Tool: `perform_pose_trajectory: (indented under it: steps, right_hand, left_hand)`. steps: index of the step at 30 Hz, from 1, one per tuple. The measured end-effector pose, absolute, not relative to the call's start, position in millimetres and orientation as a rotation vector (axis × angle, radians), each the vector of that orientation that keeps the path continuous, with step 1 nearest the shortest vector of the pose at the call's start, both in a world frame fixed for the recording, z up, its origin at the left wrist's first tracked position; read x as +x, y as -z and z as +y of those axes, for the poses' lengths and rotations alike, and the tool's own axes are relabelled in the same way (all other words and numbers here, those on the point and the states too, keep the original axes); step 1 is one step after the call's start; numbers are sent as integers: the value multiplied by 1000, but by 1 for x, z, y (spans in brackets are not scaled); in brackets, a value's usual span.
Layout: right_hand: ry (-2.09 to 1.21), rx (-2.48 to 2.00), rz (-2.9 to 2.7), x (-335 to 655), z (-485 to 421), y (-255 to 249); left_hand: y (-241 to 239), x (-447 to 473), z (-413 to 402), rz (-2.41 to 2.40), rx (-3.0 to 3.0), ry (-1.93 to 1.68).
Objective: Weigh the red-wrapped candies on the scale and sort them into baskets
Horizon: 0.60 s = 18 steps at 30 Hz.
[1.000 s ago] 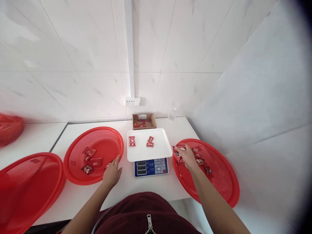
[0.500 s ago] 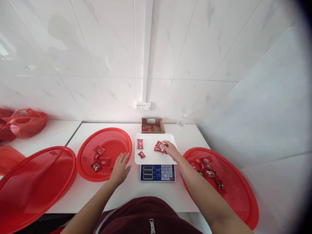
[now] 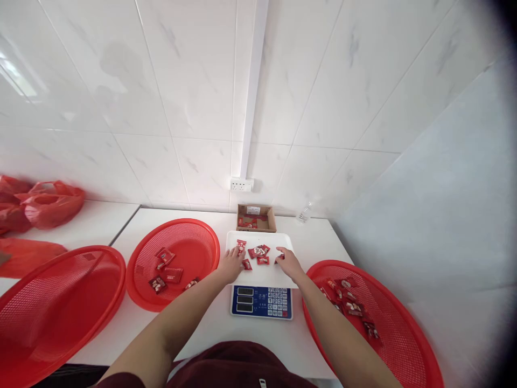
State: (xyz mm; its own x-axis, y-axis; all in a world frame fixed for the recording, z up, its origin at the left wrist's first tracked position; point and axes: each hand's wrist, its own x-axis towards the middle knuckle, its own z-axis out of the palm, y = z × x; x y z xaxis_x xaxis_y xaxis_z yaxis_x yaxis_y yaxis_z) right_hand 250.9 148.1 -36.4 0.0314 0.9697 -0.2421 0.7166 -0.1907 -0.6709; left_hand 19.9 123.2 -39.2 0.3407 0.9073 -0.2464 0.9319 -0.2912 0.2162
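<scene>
Scale tray (image 3: 283, 278) hemmed by red baskets (image 3: 177, 264) (image 3: 388, 334) both sides, cardboard box (image 3: 256, 217) behind; near table edge (image 3: 210, 323) free.

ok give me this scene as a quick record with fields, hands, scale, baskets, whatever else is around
left hand: on the white scale tray, at a red packet
right hand: on the tray, fingertips at another packet
tray load: several red packets
scale: blue keypad faces the person
left basket: a few packets
right basket: many packets
behind: cardboard box, wall socket
</scene>
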Motion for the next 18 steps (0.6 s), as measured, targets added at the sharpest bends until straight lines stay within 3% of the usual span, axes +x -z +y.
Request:
perform_pose_trajectory:
  steps: [9, 18]
  right_hand:
    - [-658, -2038, -2079, 227, 158, 42]
    - [-709, -1867, -2478, 203, 129, 49]
  left_hand:
    - [42, 18, 107, 1654, 2285, 6]
    - [44, -38, 58, 1897, 2199, -108]
